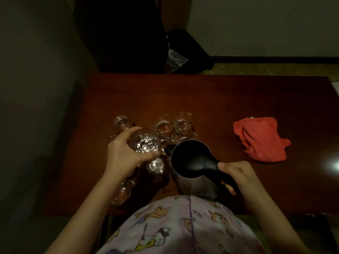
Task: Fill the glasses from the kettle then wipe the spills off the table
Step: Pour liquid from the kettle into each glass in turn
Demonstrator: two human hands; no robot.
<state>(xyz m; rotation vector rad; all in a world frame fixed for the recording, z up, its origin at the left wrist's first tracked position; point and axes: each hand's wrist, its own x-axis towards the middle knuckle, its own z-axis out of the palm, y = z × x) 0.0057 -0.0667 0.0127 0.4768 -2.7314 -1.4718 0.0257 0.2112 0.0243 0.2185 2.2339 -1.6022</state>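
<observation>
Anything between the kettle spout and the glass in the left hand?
Nothing visible. The kettle, gripped by the right hand, has its spout right beside the glass held by the left hand. Other glasses stand behind and below; red cloth lies off right.

The left hand (122,154) and the raised clear glass (145,143) hide parts of the clear glasses behind them. The steel kettle's black lid (190,158) hides its contents. Dim light blurs the dark furniture (121,33) beyond the table.
</observation>
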